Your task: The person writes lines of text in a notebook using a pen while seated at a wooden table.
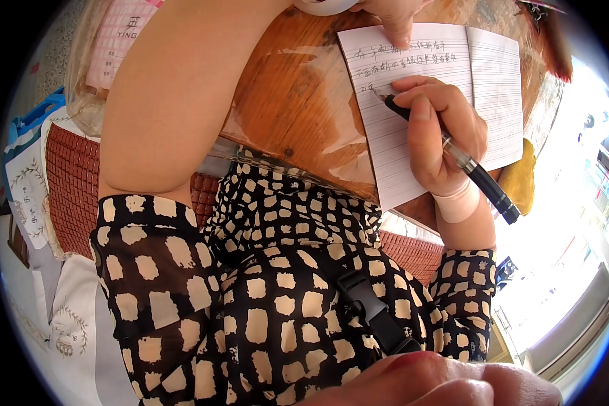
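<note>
A lined notebook [402,159] lies open on the wooden table, with a few rows of handwritten characters at the top of its left page. My right hand [446,128] is closed around a black pen with a clear section [488,187]. The pen's tip touches the page at the start of the third written row. At the top edge of the view, my left hand [394,19] rests on the upper part of the notebook, one finger stretched out onto the paper. Its other fingers are partly cut off by the frame.
Clear plastic covers the wooden table [284,101]. A pink printed booklet [118,47] sits at the upper left. A dark-red bristled brush [555,47] is at the upper right, and a mustard-yellow item [521,179] beside the notebook. A brown woven seat mat [74,189] is on the left.
</note>
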Available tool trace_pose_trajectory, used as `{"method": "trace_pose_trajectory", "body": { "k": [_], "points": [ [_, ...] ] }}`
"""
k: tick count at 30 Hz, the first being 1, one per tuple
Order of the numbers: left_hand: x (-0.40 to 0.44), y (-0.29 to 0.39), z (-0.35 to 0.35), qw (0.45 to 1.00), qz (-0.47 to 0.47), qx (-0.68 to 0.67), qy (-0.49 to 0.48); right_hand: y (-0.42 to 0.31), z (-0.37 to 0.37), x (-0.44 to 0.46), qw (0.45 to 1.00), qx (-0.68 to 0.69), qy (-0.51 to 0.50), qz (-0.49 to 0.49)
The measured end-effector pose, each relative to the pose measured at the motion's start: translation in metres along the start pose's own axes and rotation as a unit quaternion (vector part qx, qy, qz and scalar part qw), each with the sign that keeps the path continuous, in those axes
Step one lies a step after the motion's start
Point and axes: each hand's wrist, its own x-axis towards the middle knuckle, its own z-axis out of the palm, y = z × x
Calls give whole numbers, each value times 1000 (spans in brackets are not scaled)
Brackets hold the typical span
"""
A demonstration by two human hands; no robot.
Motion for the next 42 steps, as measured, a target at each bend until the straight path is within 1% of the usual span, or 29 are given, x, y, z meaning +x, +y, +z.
{"method": "trace_pose_trajectory", "body": {
  "k": [1,3,4,6,7,9,10,12,13,15,16,17,18,19,21,25,28,31,34,37,39,42],
  "points": [
    [0,1,-1,1000,-8,-5,-5,0,0,0,1000,3,1,-3],
    [0,-3,0,1000,3,-19,-12,-3,0,-1,1000,1,4,20],
    [0,-7,0,999,22,-30,-14,-4,0,-1,999,0,5,31],
    [1,-11,2,999,29,-28,-7,-3,1,0,1000,-2,10,24],
    [0,-5,2,1000,18,-16,2,-3,1,0,1000,-2,13,20],
    [1,-6,3,999,30,-9,13,-3,0,0,1000,4,3,19],
    [2,-12,5,998,53,-14,14,-3,0,0,1000,7,-1,18],
    [5,-19,5,998,67,-20,8,0,1,1,1000,11,1,-12],
    [3,-17,3,998,58,-22,1,1,3,1,1000,12,2,-27],
    [3,-6,3,1000,-4,-2,-3,-3,2,1,1000,6,-1,1],
    [3,10,3,998,-57,20,1,-4,2,1,1000,2,-3,15],
    [4,10,3,998,-55,17,9,-2,-1,-1,1000,5,2,19],
    [4,11,3,998,-53,13,17,-2,-1,-1,1000,8,7,22],
    [-3,-1,2,999,4,-15,29,-1,-1,-1,1000,11,11,26],
    [-3,-9,2,998,42,-27,29,-1,-2,-1,1000,6,12,21],
    [-2,2,-1,1000,1,-1,4,-2,-2,0,1000,11,2,19],
    [0,-2,1,1000,15,8,2,2,1,1,1000,-1,0,-28],
    [3,-13,5,999,53,-3,12,0,0,1,1000,-12,-2,-16],
    [2,-17,6,997,70,-14,21,-4,-1,0,1000,8,5,22],
    [-2,-4,2,1000,20,-7,9,-1,-1,0,1000,-4,9,0],
    [-2,0,1,1000,-3,-1,5,-1,-2,-1,1000,-4,11,10],
    [-2,-1,1,1000,-4,-3,7,-1,-4,-2,999,-12,20,22]
  ]
}}
